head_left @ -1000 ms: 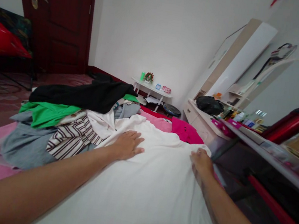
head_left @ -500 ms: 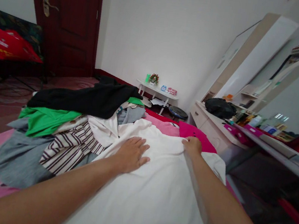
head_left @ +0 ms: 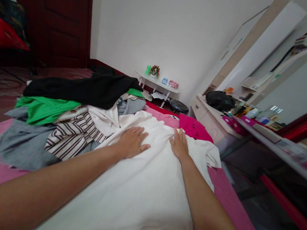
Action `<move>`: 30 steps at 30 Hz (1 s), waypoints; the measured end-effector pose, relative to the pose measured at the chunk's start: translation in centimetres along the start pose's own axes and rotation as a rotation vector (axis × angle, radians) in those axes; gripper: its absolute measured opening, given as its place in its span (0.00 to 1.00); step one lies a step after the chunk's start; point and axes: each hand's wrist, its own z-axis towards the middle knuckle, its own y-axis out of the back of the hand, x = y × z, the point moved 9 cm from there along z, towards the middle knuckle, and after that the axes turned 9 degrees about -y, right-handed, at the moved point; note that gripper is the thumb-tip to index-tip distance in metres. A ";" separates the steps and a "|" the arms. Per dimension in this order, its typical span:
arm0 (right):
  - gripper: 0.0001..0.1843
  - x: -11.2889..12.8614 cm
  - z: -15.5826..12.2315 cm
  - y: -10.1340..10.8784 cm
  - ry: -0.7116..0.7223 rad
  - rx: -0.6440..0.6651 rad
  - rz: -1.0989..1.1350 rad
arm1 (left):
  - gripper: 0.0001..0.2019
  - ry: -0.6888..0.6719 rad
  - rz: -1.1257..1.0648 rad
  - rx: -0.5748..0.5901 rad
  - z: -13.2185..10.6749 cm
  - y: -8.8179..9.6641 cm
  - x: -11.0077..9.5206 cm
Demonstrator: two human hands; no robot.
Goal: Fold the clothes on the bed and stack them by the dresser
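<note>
Head view: left hand flat, fingers spread, and right hand flat, fingers extended; neither grips. White garment lies beneath both hands. Striped garment lies left of the left hand.

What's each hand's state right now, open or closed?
Left hand: open, resting palm down on the white cloth.
Right hand: open, resting on the same cloth near its far edge.
</note>
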 end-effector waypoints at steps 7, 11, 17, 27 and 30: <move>0.31 -3.7 -6.8 0.5 -0.020 0.232 -0.087 | 0.30 -0.055 0.045 0.055 -0.8 -0.4 -0.6; 0.32 -7.2 -11.3 2.0 -0.022 0.252 -0.082 | 0.31 -0.117 0.015 0.147 -3.0 -0.4 -1.7; 0.33 -8.7 -19.6 5.3 0.093 0.330 0.069 | 0.32 -0.254 -0.114 0.305 -9.6 1.3 -4.2; 0.38 -7.9 -32.2 11.5 0.099 0.501 0.390 | 0.33 -0.412 -0.422 0.504 -21.3 9.7 -6.9; 0.24 -9.0 -32.9 12.8 -0.035 0.421 0.429 | 0.24 -0.318 -0.565 0.440 -22.6 12.1 -6.9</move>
